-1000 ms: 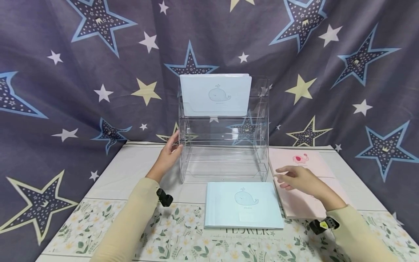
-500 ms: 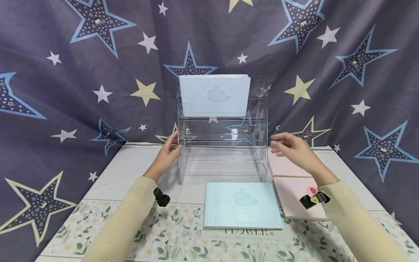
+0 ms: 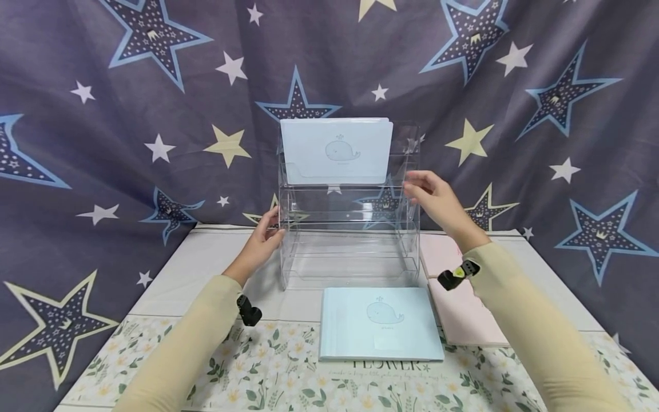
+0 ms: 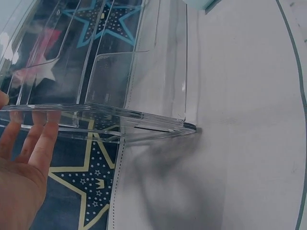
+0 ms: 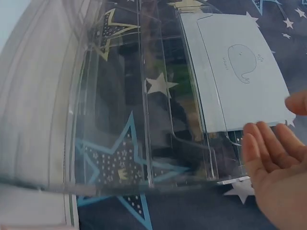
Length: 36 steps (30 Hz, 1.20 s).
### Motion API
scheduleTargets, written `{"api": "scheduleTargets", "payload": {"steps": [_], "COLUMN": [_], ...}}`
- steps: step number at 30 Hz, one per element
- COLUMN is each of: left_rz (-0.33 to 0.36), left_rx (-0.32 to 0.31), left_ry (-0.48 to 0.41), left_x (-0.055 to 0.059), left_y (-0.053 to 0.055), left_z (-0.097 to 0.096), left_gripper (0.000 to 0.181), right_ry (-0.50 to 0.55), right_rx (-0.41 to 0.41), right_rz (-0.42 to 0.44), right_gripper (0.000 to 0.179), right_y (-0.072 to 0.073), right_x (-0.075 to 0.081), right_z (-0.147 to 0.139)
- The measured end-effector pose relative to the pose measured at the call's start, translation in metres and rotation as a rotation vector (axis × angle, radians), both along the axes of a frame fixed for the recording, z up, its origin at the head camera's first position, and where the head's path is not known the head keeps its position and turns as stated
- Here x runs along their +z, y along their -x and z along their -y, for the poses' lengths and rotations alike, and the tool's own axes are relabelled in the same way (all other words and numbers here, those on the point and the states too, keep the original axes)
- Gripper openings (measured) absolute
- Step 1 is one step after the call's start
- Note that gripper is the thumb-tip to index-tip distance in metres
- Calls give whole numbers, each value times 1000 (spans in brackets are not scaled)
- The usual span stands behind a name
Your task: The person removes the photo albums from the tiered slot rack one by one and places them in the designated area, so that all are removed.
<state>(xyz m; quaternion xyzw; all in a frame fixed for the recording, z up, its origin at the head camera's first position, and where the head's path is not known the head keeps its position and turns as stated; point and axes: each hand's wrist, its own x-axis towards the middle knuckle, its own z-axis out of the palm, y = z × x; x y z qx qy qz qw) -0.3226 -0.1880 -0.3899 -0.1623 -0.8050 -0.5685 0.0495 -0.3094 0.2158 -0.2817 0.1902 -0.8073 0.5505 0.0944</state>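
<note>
A clear acrylic display rack [image 3: 350, 260] with several tiers stands upright at the table's centre. In its top tier a pale blue notebook with a whale drawing [image 3: 337, 150] leans back, set toward the left; another cover edge shows behind it. My left hand [image 3: 259, 246] rests its nearly straight fingertips [image 4: 44, 139] against the rack's left side. My right hand [image 3: 437, 200] is at the rack's upper right side, holding nothing, thumb apart from the extended fingers. In the right wrist view those fingers [image 5: 283, 148] are near the notebook's edge; contact cannot be told.
A pale blue whale notebook or stack [image 3: 381, 337] lies flat before the rack. Pink notebooks [image 3: 465, 315] lie to its right, partly under my right forearm. The floral cloth [image 3: 278, 366] covers the table's front. A star-patterned curtain [image 3: 206, 97] hangs close behind.
My right hand has moved up and left, from above the pink notebooks to the rack's upper right side. My left hand has stayed against the rack's left side.
</note>
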Motion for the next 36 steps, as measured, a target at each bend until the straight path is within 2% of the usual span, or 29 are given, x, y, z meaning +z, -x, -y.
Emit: {"api": "scheduleTargets", "payload": {"steps": [7,13,15,21,24,31,36], "left_rz": [-18,-16,-12,-24,-28,-22,-26], "left_rx": [-8,-3,-1,-8,-12,-17,-7], "left_ry": [0,5,-6,-21,-21,-15,-13], "left_x": [0,2,2,1,1,1,-1], "left_y": [-2,-3,-3,-4,-5,-6,-3], "left_z": [1,0,0,-1,-1,-1,-1], "left_gripper": [64,64,64,63,64,63,62], "right_ry": [246,253,250,333,292,201,186], "right_rx": [16,-57,-80,-90,-84,-14,-50], "right_rz": [-27,-59,-55,-13,35,124,137], "right_gripper": [50,51,50,53,58,68,65], "right_y": [26,48,52,61,64,70,72], "right_x": [14,29,33,49,55,60,57], "right_z": [17,27,31,43,47,52,52]}}
